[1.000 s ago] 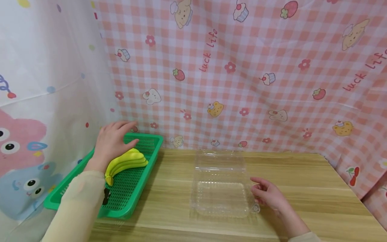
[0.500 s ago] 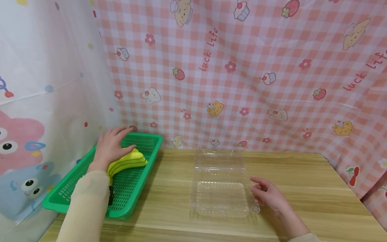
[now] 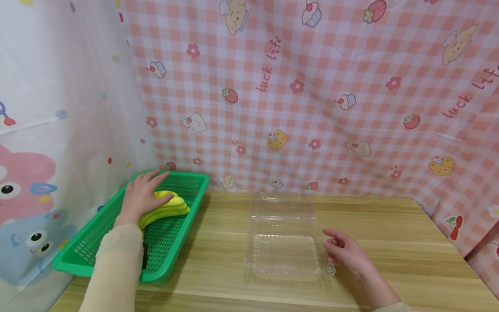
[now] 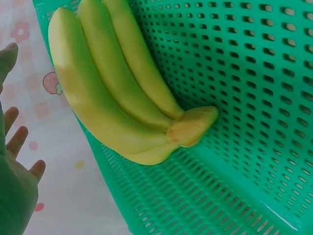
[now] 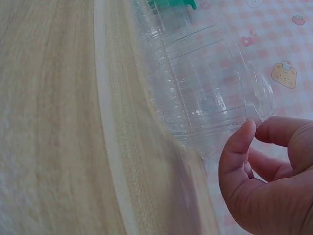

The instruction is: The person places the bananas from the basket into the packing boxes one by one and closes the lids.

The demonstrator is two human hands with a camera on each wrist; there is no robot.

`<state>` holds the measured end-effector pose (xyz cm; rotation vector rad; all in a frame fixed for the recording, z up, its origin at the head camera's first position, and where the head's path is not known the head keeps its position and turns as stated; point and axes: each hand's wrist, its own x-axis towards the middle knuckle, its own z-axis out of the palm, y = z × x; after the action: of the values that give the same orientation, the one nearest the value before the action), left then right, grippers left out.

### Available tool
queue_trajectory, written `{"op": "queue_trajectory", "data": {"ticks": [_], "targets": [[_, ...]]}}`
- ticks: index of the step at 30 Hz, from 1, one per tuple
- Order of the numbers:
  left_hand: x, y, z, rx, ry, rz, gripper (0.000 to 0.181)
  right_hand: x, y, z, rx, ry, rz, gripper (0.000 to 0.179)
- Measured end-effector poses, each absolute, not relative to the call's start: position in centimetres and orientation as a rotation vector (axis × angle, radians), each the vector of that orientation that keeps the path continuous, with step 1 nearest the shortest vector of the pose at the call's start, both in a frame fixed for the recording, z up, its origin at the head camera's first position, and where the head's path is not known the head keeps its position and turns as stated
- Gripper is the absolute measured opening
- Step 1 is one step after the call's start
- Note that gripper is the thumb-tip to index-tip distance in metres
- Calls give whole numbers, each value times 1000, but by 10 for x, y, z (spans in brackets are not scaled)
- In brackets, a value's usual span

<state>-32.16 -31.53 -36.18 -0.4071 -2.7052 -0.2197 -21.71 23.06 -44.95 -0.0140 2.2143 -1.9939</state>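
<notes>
A bunch of yellow bananas lies in a green perforated basket at the left. My left hand hovers over the bunch with its fingers spread. In the left wrist view, the fingers are apart from the bananas. An opened clear plastic container rests on the table, its lid folded back. Beside its right edge is my right hand, fingers loosely curled. In the right wrist view, its thumb and a fingertip come near the container's edge; whether they touch it cannot be told.
Part of a dark object shows in the basket beside the left sleeve. A wood-grain table carries both basket and container. A pink checked cloth hangs behind, and a white printed curtain hangs at the left.
My left hand has lowered slightly over the bananas, and its forearm has shifted right. The right hand and the container have hardly moved.
</notes>
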Motion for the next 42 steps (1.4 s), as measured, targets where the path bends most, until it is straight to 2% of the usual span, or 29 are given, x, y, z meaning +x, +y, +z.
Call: {"op": "queue_trajectory", "data": {"ticks": [34,42], "targets": [[-326,-313,-388,-391,-3054,-297,87,-216,231,-449,-48,2230,-1999,55],[-325,-314,-389,-356,-3077,-364,81,-216,231,-448,-69,2222,-2003,56]]}}
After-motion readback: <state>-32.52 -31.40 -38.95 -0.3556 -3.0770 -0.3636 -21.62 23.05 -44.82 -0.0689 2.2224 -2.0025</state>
